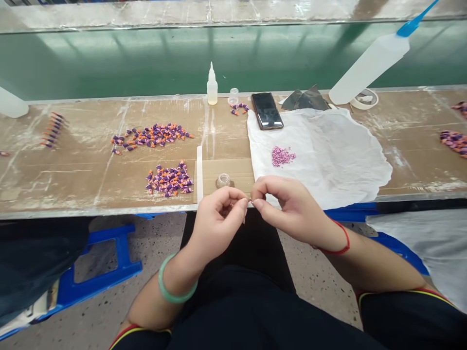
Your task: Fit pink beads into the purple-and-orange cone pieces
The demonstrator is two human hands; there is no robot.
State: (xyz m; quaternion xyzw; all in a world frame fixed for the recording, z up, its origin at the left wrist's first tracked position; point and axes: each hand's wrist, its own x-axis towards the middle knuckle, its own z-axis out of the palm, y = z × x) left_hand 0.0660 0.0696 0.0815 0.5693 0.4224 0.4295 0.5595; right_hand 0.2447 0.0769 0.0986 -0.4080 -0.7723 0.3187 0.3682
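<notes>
Left hand (215, 226) and right hand (288, 206) together, their fingertips (243, 203) pinching a tiny piece (250, 201), too small to identify, at the near edge of the white cloth (328, 155). Left of the cloth lie a small clear jar (223, 181) and a heap of purple-and-orange pieces (170, 180); pink beads (282, 156) lie on it, with a smartphone (267, 111) and a squeeze bottle (212, 86) beyond it.

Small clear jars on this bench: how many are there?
2: one jar at the back beside the phone, and one jar on the cardboard just beyond the left hand. More could be hidden.
</notes>
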